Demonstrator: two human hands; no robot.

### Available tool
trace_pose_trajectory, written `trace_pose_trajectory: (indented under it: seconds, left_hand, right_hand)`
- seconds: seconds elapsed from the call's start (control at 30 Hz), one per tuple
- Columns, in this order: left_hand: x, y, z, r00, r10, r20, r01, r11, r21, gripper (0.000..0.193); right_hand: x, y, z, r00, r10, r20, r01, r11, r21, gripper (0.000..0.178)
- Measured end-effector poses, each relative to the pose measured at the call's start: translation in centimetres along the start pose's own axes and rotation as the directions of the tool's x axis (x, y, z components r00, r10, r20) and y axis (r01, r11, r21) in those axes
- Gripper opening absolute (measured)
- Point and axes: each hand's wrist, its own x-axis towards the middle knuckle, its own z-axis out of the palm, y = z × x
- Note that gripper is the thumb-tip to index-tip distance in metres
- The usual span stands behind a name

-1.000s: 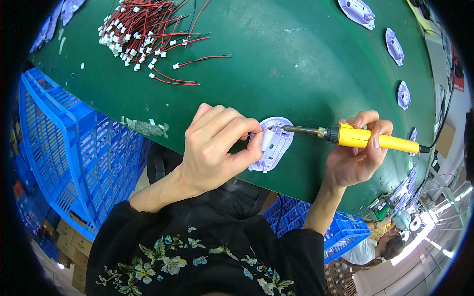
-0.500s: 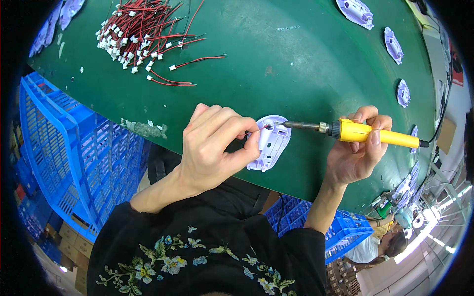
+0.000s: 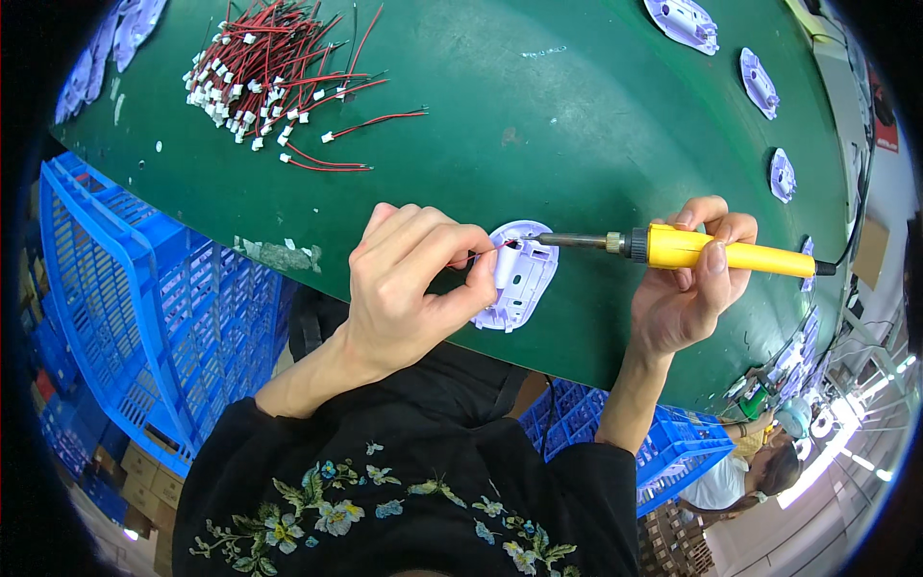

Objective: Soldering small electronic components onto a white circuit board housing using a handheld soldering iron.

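Observation:
A pale lilac plastic shell (image 3: 520,288) lies on the green bench near its front edge, its ribbed inside facing up. My left hand (image 3: 411,279) is at its left side, thumb and forefinger pinching a thin red-and-black wire (image 3: 484,253) whose end reaches the shell's upper part. In my right hand (image 3: 694,279) is a soldering iron (image 3: 733,254) with a yellow handle, held level. Its tip points left and meets the top of the shell beside the wire end. Whether the tip touches the wire is too small to tell.
A heap of red-and-black wires with white connectors (image 3: 255,82) lies at the far left of the green bench (image 3: 442,163). Several lilac shells (image 3: 760,85) are spread along the right side. Blue crates (image 3: 144,317) stand below the bench edge. A person (image 3: 735,476) sits at lower right.
The view has shifted slightly. The iron's tip has moved a little away from the wire pinch, along the shell's top, and more of the wire shows between my left fingers and the shell.

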Motion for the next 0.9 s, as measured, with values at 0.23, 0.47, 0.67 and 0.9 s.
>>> trace_pose_trajectory:
  seconds: [0.23, 0.47, 0.67, 0.9]
  left_hand:
    - [0.0, 0.0, 0.1, 1.0, 0.0, 0.006, 0.0, 1.0, -0.003, 0.015]
    - [0.3, 0.5, -0.1, 1.0, 0.0, 0.008, 0.0, 1.0, 0.001, 0.015]
    - [-0.2, 2.8, -3.4, 0.983, -0.185, -0.008, 0.185, 0.98, -0.069, 0.018]
    - [-1.7, 3.8, -9.9, 0.977, -0.189, -0.094, 0.206, 0.951, 0.231, 0.037]
  right_hand:
    - [0.1, 0.0, -0.3, 1.0, -0.007, -0.024, 0.006, 1.0, -0.029, 0.028]
    - [0.5, -0.8, -0.5, 0.998, -0.035, -0.042, 0.034, 0.999, -0.029, 0.027]
    - [0.9, -3.5, -1.9, 0.989, -0.118, -0.086, 0.123, 0.991, 0.057, 0.026]
    - [1.7, -5.6, -4.9, 0.987, -0.132, -0.088, 0.13, 0.991, -0.031, 0.027]
